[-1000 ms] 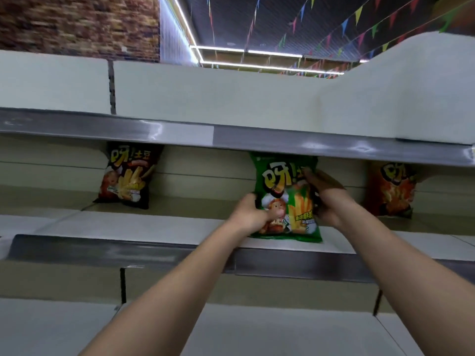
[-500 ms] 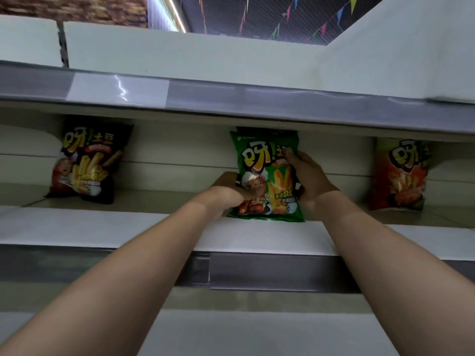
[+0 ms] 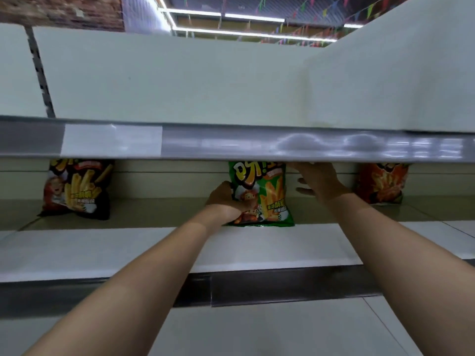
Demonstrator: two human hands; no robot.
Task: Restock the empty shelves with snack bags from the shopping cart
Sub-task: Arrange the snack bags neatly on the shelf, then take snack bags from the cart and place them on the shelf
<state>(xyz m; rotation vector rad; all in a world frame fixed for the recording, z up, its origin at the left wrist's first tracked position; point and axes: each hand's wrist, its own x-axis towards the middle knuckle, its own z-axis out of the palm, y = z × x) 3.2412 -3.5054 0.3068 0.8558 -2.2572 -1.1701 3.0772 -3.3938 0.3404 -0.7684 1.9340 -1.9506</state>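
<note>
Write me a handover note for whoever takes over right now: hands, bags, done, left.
Left hand grips the green bag at its lower left. Right hand is open beside the bag's upper right; contact unclear.
Green bag stands upright on the shelf, between the black bag and the orange bag, both standing farther back.
Done: three bags shelved.
Left: release green bag; shelf has gaps. Cart not in view.

Pale cream back panel (image 3: pixel 180 80) above grey shelf edge strip (image 3: pixel 257 145); white label (image 3: pixel 111 141) on strip at left. Brick wall (image 3: pixel 61 11) top left. Dark ceiling with fluorescent tube lights (image 3: pixel 254 18) and coloured bunting (image 3: pixel 334 9).
</note>
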